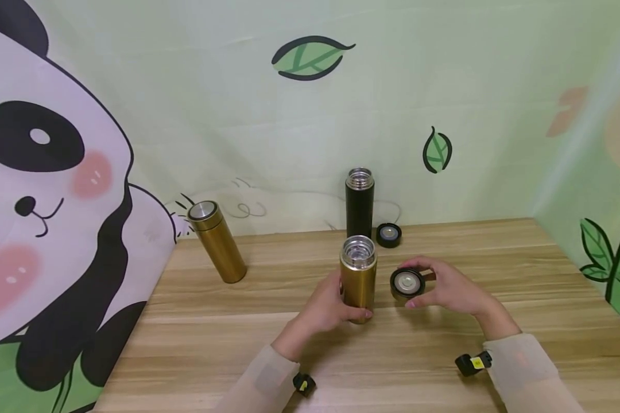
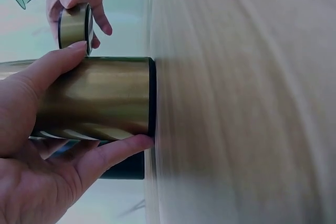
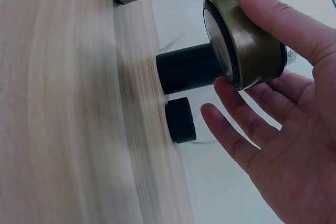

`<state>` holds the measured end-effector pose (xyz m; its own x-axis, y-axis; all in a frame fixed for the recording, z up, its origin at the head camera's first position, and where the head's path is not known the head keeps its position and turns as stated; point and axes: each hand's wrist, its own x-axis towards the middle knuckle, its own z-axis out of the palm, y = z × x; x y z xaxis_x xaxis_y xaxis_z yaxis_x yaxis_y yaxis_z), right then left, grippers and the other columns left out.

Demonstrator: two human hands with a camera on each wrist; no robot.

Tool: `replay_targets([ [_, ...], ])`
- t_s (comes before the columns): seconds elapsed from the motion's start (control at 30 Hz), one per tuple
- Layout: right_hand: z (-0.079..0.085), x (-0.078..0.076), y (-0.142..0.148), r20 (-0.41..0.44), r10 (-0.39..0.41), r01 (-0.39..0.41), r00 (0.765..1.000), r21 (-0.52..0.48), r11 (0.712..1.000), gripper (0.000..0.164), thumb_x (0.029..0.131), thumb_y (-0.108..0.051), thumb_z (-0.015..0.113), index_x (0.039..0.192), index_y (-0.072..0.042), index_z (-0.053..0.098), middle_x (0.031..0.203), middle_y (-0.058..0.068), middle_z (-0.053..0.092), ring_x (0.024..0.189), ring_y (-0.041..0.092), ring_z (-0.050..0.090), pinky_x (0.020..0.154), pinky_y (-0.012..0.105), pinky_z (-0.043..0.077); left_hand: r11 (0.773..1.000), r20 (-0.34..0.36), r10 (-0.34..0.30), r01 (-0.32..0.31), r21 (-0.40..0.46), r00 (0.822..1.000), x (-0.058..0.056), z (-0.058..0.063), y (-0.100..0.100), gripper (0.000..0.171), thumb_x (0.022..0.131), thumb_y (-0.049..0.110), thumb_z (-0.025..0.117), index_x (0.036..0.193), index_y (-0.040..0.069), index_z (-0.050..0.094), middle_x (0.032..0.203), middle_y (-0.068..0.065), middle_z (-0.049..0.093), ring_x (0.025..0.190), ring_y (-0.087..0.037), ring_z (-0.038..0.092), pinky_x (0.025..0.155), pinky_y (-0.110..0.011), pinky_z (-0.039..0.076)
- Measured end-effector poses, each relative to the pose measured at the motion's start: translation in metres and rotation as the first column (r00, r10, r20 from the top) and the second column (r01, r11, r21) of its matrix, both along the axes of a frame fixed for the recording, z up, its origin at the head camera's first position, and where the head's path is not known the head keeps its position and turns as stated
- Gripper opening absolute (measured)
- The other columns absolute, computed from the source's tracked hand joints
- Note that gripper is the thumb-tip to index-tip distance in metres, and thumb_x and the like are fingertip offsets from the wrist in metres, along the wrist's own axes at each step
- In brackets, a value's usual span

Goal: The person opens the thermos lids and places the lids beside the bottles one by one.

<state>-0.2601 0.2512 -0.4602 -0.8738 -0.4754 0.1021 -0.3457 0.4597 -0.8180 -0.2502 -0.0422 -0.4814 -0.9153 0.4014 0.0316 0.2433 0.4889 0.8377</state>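
Observation:
My left hand (image 1: 324,307) grips an upright gold thermos bottle (image 1: 359,284) low on its body, thumb and fingers around it. The bottle has no lid on, and its steel mouth faces up. In the left wrist view its black base (image 2: 153,97) is right at the tabletop. To the right of the bottle, my right hand (image 1: 452,289) pinches a gold lid (image 1: 407,284) between thumb and fingers, its hollow inner side turned up. The right wrist view shows the lid (image 3: 256,43) held off the table, with two fingers extended away from it.
Behind the gold bottle stands a lidless black bottle (image 1: 359,206), and its black lid (image 1: 389,235) lies beside it on the right. A second gold bottle (image 1: 219,246), lid on, stands at the left on the wooden table (image 1: 186,344). A printed cloth (image 1: 212,115) hangs behind the table.

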Motion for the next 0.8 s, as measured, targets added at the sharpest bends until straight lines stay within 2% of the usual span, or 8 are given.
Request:
replay_targets([
  [0.3, -0.0043, -0.0010, -0.0016, 0.016, -0.003, 0.004, 1.000, -0.006, 1.000, 0.070, 0.073, -0.019, 0.095, 0.133, -0.008, 0.062, 0.129, 0.006, 0.068, 0.123, 0.030, 0.056, 0.105, 0.051, 0.046, 0.999, -0.037, 0.012, -0.011, 0.039, 0.999, -0.0007, -0.0018, 0.0012, 0.081, 0.071, 0.023, 0.097, 0.137, 0.024, 0.051, 0.131, 0.002, 0.063, 0.123, -0.019, 0.063, 0.108, -0.044, 0.050],
  [0.53, -0.0058, -0.0022, -0.0024, 0.028, -0.001, 0.001, 1.000, -0.012, 1.000, 0.071, 0.073, -0.022, 0.095, 0.134, -0.009, 0.061, 0.129, 0.006, 0.067, 0.124, 0.030, 0.056, 0.104, 0.043, 0.048, 0.998, -0.042, 0.042, -0.040, 0.037, 0.998, -0.0001, 0.0037, -0.0012, 0.077, 0.074, 0.023, 0.095, 0.137, 0.022, 0.052, 0.131, 0.001, 0.065, 0.122, -0.020, 0.064, 0.106, -0.043, 0.051],
  [0.8, -0.0057, -0.0033, -0.0084, 0.033, -0.014, 0.014, 0.999, -0.015, 1.000, 0.073, 0.075, -0.020, 0.094, 0.138, -0.007, 0.059, 0.130, 0.006, 0.068, 0.126, 0.032, 0.057, 0.107, 0.053, 0.045, 0.998, -0.065, 0.054, -0.051, 0.047, 0.996, -0.0038, 0.0074, -0.0052, 0.074, 0.074, 0.024, 0.095, 0.136, 0.021, 0.054, 0.130, 0.002, 0.066, 0.122, -0.019, 0.063, 0.107, -0.042, 0.050],
])
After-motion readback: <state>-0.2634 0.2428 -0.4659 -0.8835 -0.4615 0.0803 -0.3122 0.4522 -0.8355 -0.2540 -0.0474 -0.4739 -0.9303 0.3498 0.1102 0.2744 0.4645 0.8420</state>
